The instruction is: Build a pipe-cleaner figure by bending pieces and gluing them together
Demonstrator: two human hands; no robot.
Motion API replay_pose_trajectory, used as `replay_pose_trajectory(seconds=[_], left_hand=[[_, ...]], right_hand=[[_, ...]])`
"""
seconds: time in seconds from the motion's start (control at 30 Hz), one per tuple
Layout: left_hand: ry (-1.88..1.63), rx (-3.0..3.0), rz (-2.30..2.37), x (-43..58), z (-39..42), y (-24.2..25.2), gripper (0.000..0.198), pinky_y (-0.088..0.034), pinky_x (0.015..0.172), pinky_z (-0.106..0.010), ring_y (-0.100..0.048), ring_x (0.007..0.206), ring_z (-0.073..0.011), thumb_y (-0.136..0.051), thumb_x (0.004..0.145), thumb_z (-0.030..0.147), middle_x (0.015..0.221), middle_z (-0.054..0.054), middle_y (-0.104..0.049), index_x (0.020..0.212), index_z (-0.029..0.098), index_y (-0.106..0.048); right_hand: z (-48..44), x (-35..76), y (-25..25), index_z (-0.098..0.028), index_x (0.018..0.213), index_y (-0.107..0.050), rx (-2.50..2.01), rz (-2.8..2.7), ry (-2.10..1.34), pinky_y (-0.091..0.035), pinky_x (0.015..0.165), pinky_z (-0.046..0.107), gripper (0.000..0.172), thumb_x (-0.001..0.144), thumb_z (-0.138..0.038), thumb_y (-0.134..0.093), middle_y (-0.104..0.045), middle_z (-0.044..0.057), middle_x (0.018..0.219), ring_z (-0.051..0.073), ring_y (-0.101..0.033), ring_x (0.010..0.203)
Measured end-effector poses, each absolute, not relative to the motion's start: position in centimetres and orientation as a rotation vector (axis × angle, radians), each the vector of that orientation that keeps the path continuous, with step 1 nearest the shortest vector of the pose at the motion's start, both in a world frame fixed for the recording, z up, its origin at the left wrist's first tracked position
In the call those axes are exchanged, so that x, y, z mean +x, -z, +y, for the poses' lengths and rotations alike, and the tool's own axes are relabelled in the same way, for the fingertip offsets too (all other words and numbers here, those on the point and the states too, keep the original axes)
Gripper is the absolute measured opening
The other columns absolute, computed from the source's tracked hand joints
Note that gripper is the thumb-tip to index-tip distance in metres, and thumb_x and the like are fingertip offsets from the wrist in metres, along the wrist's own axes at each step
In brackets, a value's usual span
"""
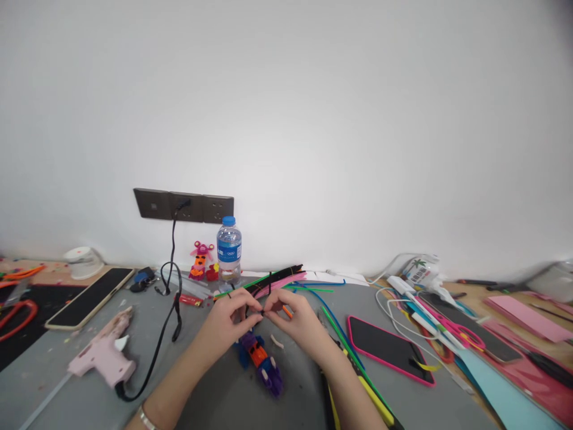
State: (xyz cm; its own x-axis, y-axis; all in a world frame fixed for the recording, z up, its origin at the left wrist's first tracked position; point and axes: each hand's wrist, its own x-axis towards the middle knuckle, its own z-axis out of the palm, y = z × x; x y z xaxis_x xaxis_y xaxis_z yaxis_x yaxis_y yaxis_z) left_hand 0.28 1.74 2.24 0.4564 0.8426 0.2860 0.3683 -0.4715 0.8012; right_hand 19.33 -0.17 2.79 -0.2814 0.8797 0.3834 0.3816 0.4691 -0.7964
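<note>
At the middle of the desk, my left hand [230, 319] and my right hand [293, 322] meet fingertip to fingertip. Both pinch a thin black pipe cleaner [262, 311], whose ends poke up behind the fingers; much of it is hidden. Just below them, a purple and orange figure [260, 358] made of fuzzy pipe cleaner lies on the grey mat, its upper end partly covered by my left hand. A small pale curved piece [277, 341] rests beside it. Behind my hands lies a bundle of black and pink pipe cleaners [282, 278].
A water bottle [229, 254] and a pink and orange figure [200, 261] stand by the wall. To the left are a pink glue gun [105, 355] with its cord and a phone [92, 298]. A pink-edged phone [387, 349] and pink scissors [461, 334] lie right.
</note>
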Motion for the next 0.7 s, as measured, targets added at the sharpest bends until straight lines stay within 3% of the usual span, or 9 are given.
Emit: replay_pose_trajectory(seconds=[0.3,0.7], left_hand=[[-0.985,2.07,0.996,0.2,1.5,-2.6,0.011,-0.038,0.057,-0.024,-0.049,0.061,-0.0125,-0.06,0.084,0.021,0.077,0.0,-0.059,0.075,0.019,-0.065],[-1.059,2.061,0.835,0.3,1.1,-2.9,0.011,-0.037,0.057,-0.022,-0.05,0.064,-0.0127,-0.062,0.084,0.02,0.076,0.0,-0.056,0.074,0.018,-0.064]], right_hand=[[-0.5,19.2,-3.0,-0.02,0.092,-0.061,-0.993,-1.845,-0.765,-0.045,0.068,0.024,0.016,0.08,-0.009,-0.061,-0.064,0.0,0.083,0.014,-0.057,0.073],[-1.0,19.9,-4.0,-0.019,0.08,-0.065,-0.914,-1.86,-0.915,-0.044,0.07,0.025,0.005,0.084,-0.019,-0.068,-0.062,0.0,0.078,0.015,-0.057,0.075]])
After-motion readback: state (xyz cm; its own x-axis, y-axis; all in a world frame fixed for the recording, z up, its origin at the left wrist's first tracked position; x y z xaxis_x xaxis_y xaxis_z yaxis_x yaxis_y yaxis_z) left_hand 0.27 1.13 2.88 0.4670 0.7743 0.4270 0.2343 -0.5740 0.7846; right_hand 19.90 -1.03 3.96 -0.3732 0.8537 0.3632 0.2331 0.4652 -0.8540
